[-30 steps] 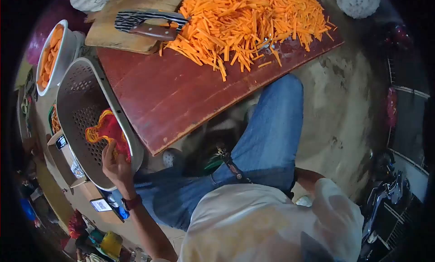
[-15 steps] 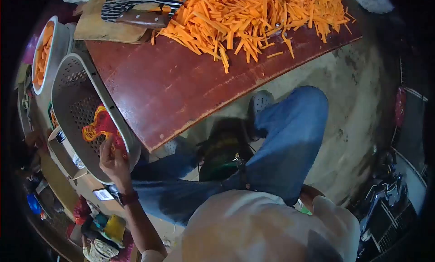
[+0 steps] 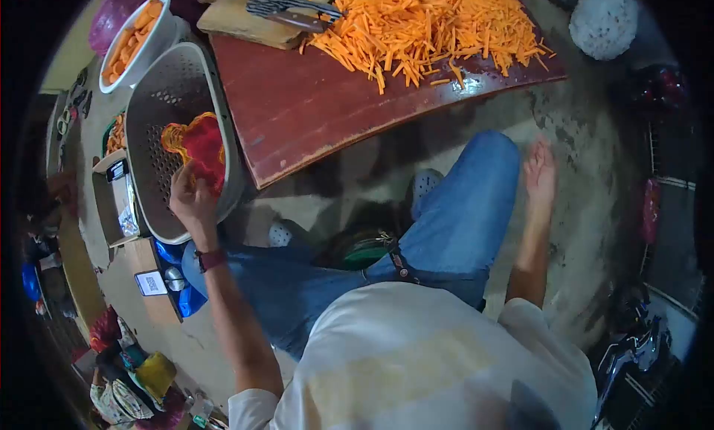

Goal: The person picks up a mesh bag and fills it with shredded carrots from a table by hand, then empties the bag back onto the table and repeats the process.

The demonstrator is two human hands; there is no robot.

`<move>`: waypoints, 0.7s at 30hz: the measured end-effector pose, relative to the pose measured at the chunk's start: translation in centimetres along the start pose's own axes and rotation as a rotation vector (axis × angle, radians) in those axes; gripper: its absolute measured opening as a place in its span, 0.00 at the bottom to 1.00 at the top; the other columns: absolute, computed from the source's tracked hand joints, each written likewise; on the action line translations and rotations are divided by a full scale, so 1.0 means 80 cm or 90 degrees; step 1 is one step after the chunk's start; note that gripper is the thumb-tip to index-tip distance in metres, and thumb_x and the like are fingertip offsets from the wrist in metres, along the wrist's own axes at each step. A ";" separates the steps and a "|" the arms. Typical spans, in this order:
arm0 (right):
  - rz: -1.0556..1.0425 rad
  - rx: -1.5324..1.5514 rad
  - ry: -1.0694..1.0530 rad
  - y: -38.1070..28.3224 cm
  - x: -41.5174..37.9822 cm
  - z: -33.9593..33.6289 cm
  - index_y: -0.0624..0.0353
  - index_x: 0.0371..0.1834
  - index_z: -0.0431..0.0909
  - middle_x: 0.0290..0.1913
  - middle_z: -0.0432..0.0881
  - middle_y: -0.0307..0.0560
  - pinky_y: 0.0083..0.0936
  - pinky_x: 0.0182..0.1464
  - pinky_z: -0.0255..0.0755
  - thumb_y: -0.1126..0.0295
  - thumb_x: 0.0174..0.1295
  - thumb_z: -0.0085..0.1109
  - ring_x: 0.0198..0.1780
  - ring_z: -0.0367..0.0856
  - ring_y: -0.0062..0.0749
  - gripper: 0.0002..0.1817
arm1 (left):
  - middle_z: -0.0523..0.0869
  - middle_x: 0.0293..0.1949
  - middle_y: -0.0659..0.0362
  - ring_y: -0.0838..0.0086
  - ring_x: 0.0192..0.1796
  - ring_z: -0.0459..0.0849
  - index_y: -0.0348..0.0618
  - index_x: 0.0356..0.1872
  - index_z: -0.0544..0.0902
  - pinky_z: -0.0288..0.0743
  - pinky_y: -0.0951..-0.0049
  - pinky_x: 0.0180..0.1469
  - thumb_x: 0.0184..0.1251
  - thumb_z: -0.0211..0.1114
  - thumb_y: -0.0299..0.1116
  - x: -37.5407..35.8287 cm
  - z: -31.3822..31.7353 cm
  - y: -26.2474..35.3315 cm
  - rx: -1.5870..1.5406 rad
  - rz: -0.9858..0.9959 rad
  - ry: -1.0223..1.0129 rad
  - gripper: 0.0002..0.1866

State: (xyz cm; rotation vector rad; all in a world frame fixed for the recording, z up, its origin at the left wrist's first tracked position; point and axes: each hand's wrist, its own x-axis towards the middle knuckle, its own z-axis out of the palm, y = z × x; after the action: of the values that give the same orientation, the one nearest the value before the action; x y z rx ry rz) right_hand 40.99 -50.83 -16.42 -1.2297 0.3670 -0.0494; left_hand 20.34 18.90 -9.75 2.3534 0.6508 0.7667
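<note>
Left hand, fingers closed on red mesh bag inside perforated basket; right hand spread wide, empty, beside knee.

We see strong fisheye bending; a black vignette rings the frame, heaviest at 9 and 3 o'clock. Light is even and moderate at centre, with a pale glare patch on the red worktop near 1 o'clock. Soft shadow pools beneath its edge. The right hand is slightly motion-blurred; edge detail smears.
</note>
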 end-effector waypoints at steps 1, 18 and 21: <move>0.033 0.047 -0.090 -0.018 -0.015 0.048 0.54 0.63 0.83 0.46 0.84 0.37 0.25 0.42 0.72 0.49 0.83 0.53 0.42 0.77 0.22 0.22 | 0.90 0.54 0.50 0.65 0.57 0.89 0.32 0.58 0.88 0.79 0.67 0.63 0.64 0.61 0.21 0.002 0.002 0.000 0.010 0.005 0.002 0.21; 0.222 0.432 -0.008 0.164 0.026 0.317 0.50 0.72 0.76 0.72 0.78 0.49 0.61 0.71 0.74 0.47 0.81 0.48 0.71 0.75 0.52 0.26 | 0.90 0.49 0.51 0.70 0.46 0.88 0.31 0.56 0.89 0.80 0.70 0.53 0.63 0.61 0.19 -0.003 0.004 0.001 -0.045 -0.010 0.039 0.20; 0.167 0.401 -0.055 0.154 0.013 0.331 0.48 0.71 0.76 0.71 0.78 0.49 0.60 0.69 0.77 0.45 0.79 0.51 0.70 0.76 0.51 0.26 | 0.90 0.50 0.50 0.67 0.47 0.89 0.31 0.56 0.89 0.81 0.69 0.55 0.62 0.62 0.19 0.004 0.006 0.006 -0.158 -0.012 0.054 0.21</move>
State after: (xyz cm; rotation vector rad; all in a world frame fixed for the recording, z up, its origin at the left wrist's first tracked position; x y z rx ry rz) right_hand 47.94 -22.76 -20.58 -0.5543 0.3959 0.1080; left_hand 21.00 18.54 -9.66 2.0970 0.5756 0.8885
